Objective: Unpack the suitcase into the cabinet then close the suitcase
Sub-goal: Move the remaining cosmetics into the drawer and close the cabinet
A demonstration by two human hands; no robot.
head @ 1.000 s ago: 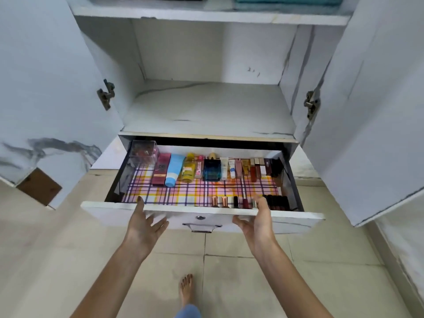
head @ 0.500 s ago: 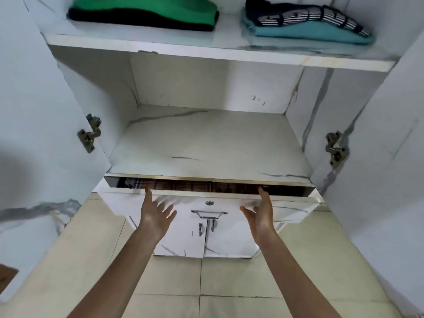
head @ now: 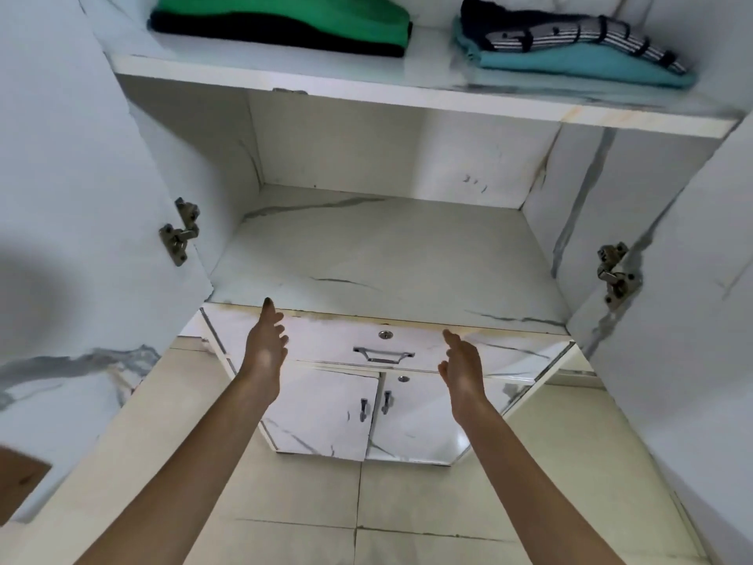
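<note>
Straight ahead of you the cabinet (head: 387, 157) stands with both doors swung wide — left door (head: 61, 177) at 9 o'clock, right door (head: 701, 238) at 3. Folded clothes lie on its upper shelf: a green stack (head: 281, 18) at 11, a teal stack (head: 578, 59) at 1. Below the middle shelf (head: 387, 254) the drawer (head: 326, 340) sits pushed in. Your left hand (head: 265, 352) and right hand (head: 462, 369) flank its handle (head: 383, 355), fingers straight, gripping nothing — they seem to touch the drawer front, though that's hard to tell.

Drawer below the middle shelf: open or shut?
Shut: the drawer front sits flush under the shelf, no gap, contents hidden.
</note>
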